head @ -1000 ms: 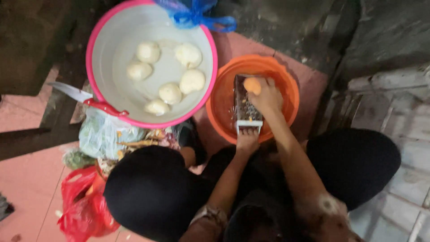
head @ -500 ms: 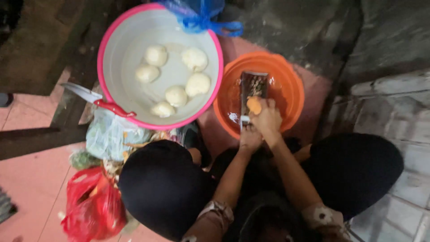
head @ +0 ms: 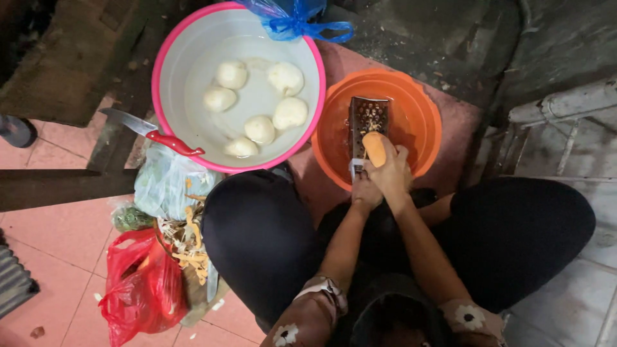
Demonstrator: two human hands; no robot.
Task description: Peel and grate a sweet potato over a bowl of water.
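Landmark: orange basin point(head: 421, 115), on the floor just beyond the person's knees.
Left hand point(head: 365, 193): at the near rim of the orange basin, closed round the lower end of the grater, holding it steady.
Right hand point(head: 393, 172): just beside the left hand, over the near rim, fingers curled around a peeled orange-yellow tuber point(head: 375, 148), pressing it on the grater face.
Grater point(head: 366, 128): flat metal, standing tilted inside the orange basin, shreds clinging to it.
Red bag point(head: 143, 289): well left of the basin, near side, by a pile of peelings point(head: 186, 241).
Knife point(head: 154, 133): red handle, left of the basin, lying across the rim of the pink-rimmed tub point(head: 308, 64).
Pink-rimmed tub: touching the orange basin's left side; five pale peeled tubers point(head: 260, 129) in water.
Blue bag point(head: 292, 16): beyond the tub's far rim.
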